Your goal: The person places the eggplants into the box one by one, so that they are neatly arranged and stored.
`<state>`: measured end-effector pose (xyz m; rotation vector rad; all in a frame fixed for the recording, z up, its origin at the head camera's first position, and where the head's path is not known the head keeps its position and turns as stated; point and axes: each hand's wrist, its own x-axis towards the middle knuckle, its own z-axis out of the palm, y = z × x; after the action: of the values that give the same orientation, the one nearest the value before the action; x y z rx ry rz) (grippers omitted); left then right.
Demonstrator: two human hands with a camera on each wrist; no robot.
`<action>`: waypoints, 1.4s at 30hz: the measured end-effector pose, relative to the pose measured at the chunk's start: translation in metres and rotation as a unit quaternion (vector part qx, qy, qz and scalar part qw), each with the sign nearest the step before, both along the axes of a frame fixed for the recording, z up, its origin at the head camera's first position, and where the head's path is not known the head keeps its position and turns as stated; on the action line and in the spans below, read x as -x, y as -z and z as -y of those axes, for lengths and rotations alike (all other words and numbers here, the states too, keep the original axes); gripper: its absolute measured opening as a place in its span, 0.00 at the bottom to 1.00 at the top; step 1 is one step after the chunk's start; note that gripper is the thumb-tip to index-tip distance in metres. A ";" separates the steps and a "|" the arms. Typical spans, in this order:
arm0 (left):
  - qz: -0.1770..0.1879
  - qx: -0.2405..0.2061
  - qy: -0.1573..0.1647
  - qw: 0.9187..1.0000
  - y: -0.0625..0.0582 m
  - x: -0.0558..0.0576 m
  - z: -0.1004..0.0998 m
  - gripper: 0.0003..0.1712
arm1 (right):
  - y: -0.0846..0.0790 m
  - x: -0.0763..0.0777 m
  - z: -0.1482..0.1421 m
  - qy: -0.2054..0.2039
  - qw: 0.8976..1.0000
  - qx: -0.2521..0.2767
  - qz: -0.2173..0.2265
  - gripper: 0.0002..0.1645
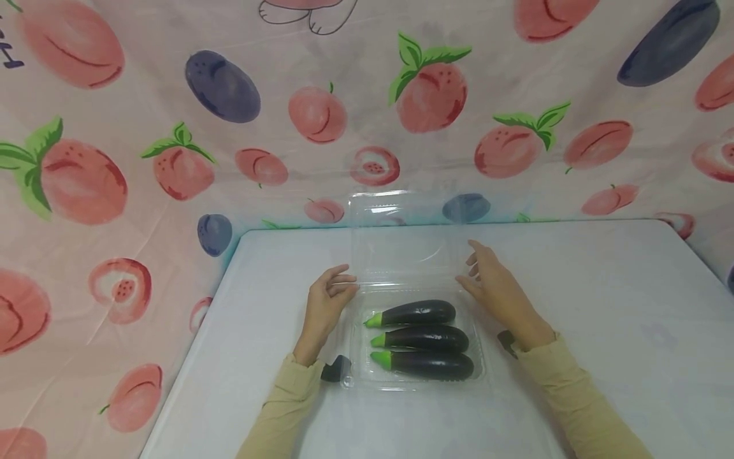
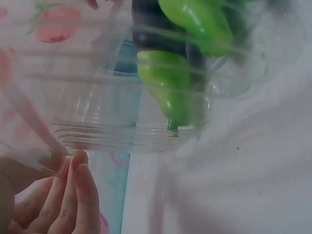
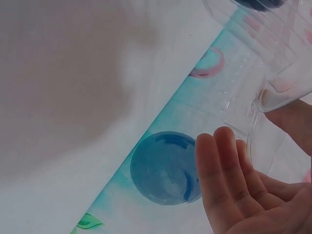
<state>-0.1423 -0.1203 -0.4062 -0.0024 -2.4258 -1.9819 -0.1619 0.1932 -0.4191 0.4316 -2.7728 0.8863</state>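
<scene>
Three dark eggplants [image 1: 425,338] with green stem ends lie side by side in a clear plastic clamshell container [image 1: 421,386]. Its transparent lid [image 1: 404,252] stands raised at the back. At the lid's left side, my left hand [image 1: 328,303] pinches the plastic edge between thumb and fingers; the left wrist view shows the fingertips [image 2: 80,158] at a corner. On the opposite side is my right hand [image 1: 500,290], its thumb against the plastic edge in the right wrist view. The other fingers [image 3: 226,168] of that hand extend loosely, apart from the plastic.
A white table [image 1: 579,306] carries the container. Behind it hangs a pale cloth [image 1: 367,64] printed with peaches and blue fruit, which also runs down the left side. Dark wrist devices [image 1: 336,369] sit at both sleeve cuffs.
</scene>
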 end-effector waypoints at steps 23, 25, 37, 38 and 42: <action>-0.031 -0.032 -0.003 0.999 0.039 0.021 0.006 0.27 | 0.005 0.005 -0.008 -0.008 0.997 0.075 0.003 0.32; -0.030 -0.036 -0.003 0.999 0.038 0.021 0.006 0.27 | 0.005 0.005 -0.009 -0.009 0.996 0.090 0.006 0.29; -0.054 -0.038 0.007 0.998 0.037 0.019 0.005 0.22 | -0.001 0.002 -0.011 -0.008 0.989 0.145 0.015 0.17; -0.054 -0.038 0.007 0.998 0.037 0.019 0.005 0.21 | -0.001 0.001 -0.011 -0.010 0.989 0.148 0.017 0.16; -0.049 -0.032 0.004 0.998 0.039 0.020 0.005 0.20 | -0.002 -0.001 -0.011 -0.012 0.987 0.155 0.027 0.14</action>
<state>-0.1621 -0.1255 -0.4448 -0.1072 -2.3062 -2.0120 -0.1609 0.2047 -0.4167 0.3912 -2.6139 1.3258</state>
